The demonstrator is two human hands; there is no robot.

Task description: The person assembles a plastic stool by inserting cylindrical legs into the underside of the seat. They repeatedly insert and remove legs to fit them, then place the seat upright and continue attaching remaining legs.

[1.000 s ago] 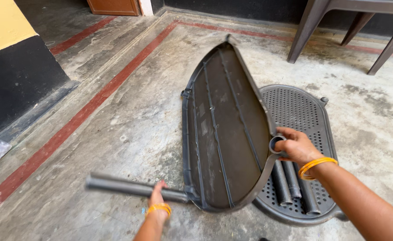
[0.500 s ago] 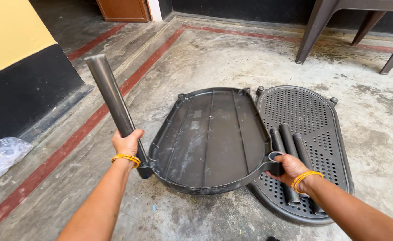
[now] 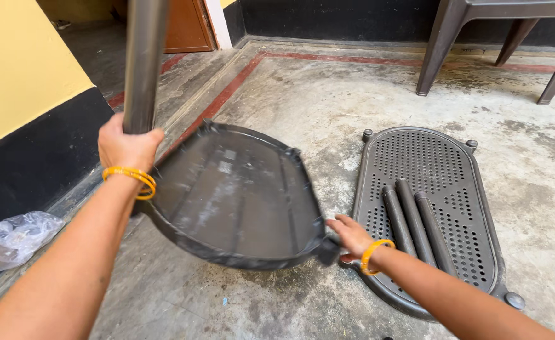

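Observation:
My left hand (image 3: 126, 148) grips a grey plastic tube leg (image 3: 144, 60) that stands upright, fitted at a corner of a dark oval plastic panel (image 3: 236, 195). The panel is tilted and lifted off the concrete floor. My right hand (image 3: 351, 235) holds the panel's near right corner socket. To the right, a perforated oval panel (image 3: 425, 157) lies flat on the floor with three more grey tube legs (image 3: 416, 220) resting on it.
A yellow and black wall (image 3: 25, 126) runs along the left with a crumpled clear plastic bag (image 3: 10, 239) at its foot. Brown plastic chair legs (image 3: 441, 50) stand at the back right. A wooden door (image 3: 186, 25) is at the back.
The tube leg in my left hand has swung from lying near the floor to upright. The dark panel has tipped down from standing on edge and shifted left, away from the perforated panel.

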